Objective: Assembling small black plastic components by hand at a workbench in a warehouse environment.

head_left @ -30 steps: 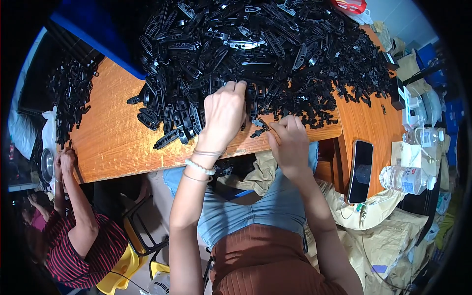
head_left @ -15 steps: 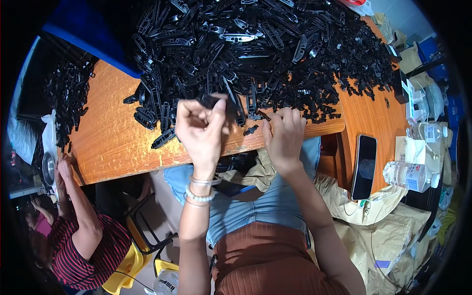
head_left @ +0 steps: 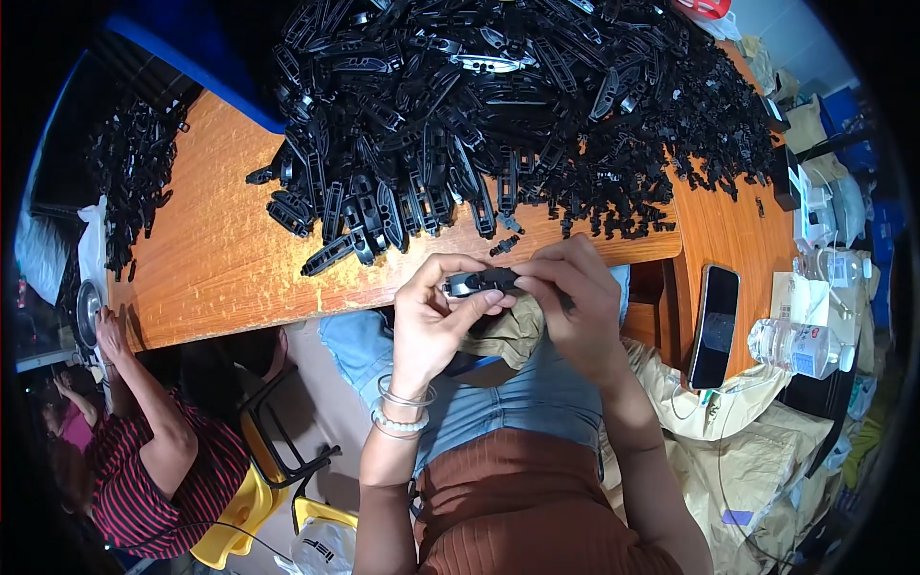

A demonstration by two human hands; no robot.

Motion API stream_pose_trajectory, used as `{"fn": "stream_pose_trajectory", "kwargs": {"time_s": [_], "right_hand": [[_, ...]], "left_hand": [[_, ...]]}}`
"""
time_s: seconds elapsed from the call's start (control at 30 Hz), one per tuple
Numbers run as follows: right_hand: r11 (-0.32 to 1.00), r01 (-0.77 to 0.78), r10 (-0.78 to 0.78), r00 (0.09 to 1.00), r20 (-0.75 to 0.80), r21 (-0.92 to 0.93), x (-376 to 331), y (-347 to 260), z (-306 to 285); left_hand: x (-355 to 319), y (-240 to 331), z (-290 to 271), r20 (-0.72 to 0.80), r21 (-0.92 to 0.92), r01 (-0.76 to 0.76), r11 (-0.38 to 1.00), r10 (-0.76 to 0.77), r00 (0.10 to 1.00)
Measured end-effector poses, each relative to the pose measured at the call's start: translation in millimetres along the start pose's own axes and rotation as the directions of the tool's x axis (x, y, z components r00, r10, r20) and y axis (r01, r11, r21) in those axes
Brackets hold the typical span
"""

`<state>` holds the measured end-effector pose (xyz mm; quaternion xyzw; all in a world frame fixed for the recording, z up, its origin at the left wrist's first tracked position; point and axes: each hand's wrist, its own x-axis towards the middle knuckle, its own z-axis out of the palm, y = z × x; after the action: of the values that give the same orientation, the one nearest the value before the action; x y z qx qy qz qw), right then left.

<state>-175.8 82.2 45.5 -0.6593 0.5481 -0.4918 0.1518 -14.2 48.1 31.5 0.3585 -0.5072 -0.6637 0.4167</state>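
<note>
My left hand (head_left: 433, 316) is closed round a long black plastic part (head_left: 467, 285), held just off the table's front edge above my lap. At the part's right end my right hand (head_left: 580, 302) pinches, its fingertips touching a dark piece there; whether that is a separate small piece I cannot make out. Behind my hands lies a big heap of long black plastic parts (head_left: 412, 125). To its right spreads a heap of small black plastic pieces (head_left: 623, 182). One small black clip-like piece (head_left: 505, 244) lies near the table edge.
The wooden table (head_left: 220, 278) curves before me. A blue bin (head_left: 206, 67) stands at the far left. On the right lie a phone (head_left: 714, 326) and a plastic bottle (head_left: 791, 345), with brown paper sacks (head_left: 767, 460) below. A person in a striped top (head_left: 172, 479) works at left.
My left hand has drawn back from the heap toward my lap, now with a long black part. My right hand has left the small pieces and met it there.
</note>
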Motion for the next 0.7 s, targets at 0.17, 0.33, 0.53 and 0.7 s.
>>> {"fn": "stream_pose_trajectory", "kwargs": {"time_s": [0.17,0.33,0.53,0.7], "right_hand": [[0.982,0.109,-0.107,0.994,0.019,-0.155,0.4,-1.5,0.2],[0.998,0.048,-0.048,0.999,-0.006,-0.048,-3.3,3.2,0.0],[0.978,0.126,-0.123,0.992,0.033,-0.166,-4.7,4.8,-1.3],[0.838,-0.497,0.393,0.835,0.384,0.225,-5.5,3.3,-9.4]], "left_hand": [[-2.2,4.7,-3.5,0.018,-0.055,0.043,0.998,-0.042,0.999],[-2.7,6.9,-2.6,0.022,-0.004,0.096,0.995,-0.096,0.995],[-2.1,6.7,1.0,-0.003,-0.016,0.099,0.995,-0.099,0.995],[-7.8,-4.3,-7.7,0.011,0.154,0.057,0.986,-0.059,0.998]]}}
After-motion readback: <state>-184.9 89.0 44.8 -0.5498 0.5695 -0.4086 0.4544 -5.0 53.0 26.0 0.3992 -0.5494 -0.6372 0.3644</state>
